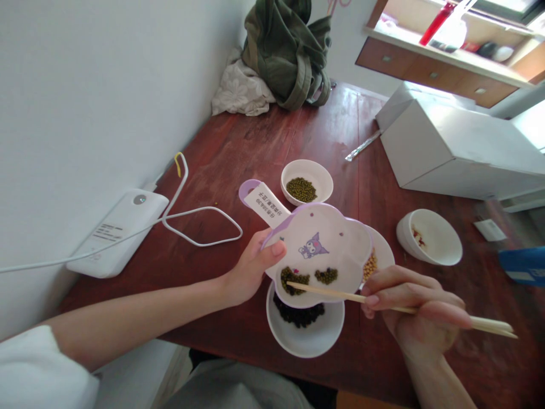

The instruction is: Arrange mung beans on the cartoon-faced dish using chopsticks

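Note:
My left hand [251, 267] grips the near-left rim of a flower-shaped plate [332, 227] with a cartoon figure, its thumb on the inside. Green mung beans [293, 281] lie in two small heaps in the plate's near lobes. In my right hand [421, 307] is a pair of chopsticks [340, 292], tips at the left heap. Partly under the plate stands a bowl of black beans [300, 312]. Behind it is a white bowl [330, 182] of mung beans [301, 189]. Yellow beans [369, 264] show in a half-covered bowl [383, 247] on the right.
Farther right is a white bowl [447, 244] with a few reddish bits inside. A white power bank [119, 233] with a looped cable [204, 209] lies left. A green bag [289, 51] and a large white box [460, 142] stand at the back.

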A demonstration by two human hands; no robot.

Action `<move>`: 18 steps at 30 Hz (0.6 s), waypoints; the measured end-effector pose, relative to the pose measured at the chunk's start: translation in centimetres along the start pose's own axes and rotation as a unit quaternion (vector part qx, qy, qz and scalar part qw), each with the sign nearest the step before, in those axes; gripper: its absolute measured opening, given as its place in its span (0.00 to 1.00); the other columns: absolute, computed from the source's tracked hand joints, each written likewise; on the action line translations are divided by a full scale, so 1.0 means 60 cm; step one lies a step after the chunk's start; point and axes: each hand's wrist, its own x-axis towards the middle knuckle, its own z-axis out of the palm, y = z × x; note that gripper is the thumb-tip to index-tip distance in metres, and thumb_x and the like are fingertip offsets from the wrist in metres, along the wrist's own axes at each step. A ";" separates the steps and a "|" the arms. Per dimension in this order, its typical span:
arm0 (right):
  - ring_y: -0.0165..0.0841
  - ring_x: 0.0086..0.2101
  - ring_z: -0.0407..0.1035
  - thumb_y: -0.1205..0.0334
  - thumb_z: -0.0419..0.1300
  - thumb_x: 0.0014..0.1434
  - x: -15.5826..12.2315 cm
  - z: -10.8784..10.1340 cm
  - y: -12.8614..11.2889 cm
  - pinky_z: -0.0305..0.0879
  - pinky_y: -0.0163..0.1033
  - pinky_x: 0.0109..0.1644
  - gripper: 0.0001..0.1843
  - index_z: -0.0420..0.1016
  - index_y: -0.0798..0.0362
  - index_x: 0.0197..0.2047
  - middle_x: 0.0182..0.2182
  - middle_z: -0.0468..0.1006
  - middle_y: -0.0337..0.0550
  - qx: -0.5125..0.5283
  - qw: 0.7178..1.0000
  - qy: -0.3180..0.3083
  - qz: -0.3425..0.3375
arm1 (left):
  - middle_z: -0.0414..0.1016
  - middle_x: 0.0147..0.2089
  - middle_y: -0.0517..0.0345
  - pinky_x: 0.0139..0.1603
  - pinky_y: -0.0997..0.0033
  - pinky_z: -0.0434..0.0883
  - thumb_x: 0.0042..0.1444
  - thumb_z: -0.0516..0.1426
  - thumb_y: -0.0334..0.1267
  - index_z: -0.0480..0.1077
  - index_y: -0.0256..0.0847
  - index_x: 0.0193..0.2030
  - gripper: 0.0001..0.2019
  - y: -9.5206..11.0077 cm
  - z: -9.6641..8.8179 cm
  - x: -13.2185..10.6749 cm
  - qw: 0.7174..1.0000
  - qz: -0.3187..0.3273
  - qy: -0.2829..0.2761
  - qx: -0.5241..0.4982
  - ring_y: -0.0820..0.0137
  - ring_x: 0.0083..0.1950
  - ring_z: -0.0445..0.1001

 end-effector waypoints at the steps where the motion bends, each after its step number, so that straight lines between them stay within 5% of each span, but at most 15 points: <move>1: 0.31 0.22 0.78 0.35 0.47 0.79 0.002 -0.001 0.000 0.75 0.36 0.21 0.41 0.93 0.51 0.36 0.31 0.87 0.48 -0.006 1.000 -0.002 -0.008 | 0.87 0.51 0.44 0.46 0.62 0.79 0.65 0.63 0.68 0.81 0.37 0.57 0.33 0.000 0.000 0.000 1.000 0.001 0.001 0.000 0.50 0.52 0.86; 8: 0.35 0.25 0.81 0.37 0.46 0.80 0.011 -0.007 -0.003 0.81 0.41 0.32 0.42 0.92 0.50 0.32 0.23 0.84 0.46 -0.053 0.997 0.000 -0.055 | 0.87 0.52 0.44 0.46 0.63 0.78 0.66 0.63 0.66 0.81 0.37 0.56 0.32 0.004 0.002 0.002 1.000 0.009 -0.006 -0.002 0.51 0.53 0.86; 18: 0.34 0.22 0.79 0.36 0.48 0.80 0.008 -0.003 -0.001 0.76 0.38 0.24 0.41 0.92 0.51 0.33 0.27 0.86 0.49 -0.018 0.999 -0.006 -0.028 | 0.87 0.50 0.44 0.46 0.62 0.79 0.65 0.63 0.68 0.82 0.38 0.55 0.32 0.003 0.003 0.002 1.000 0.001 -0.002 -0.001 0.51 0.52 0.86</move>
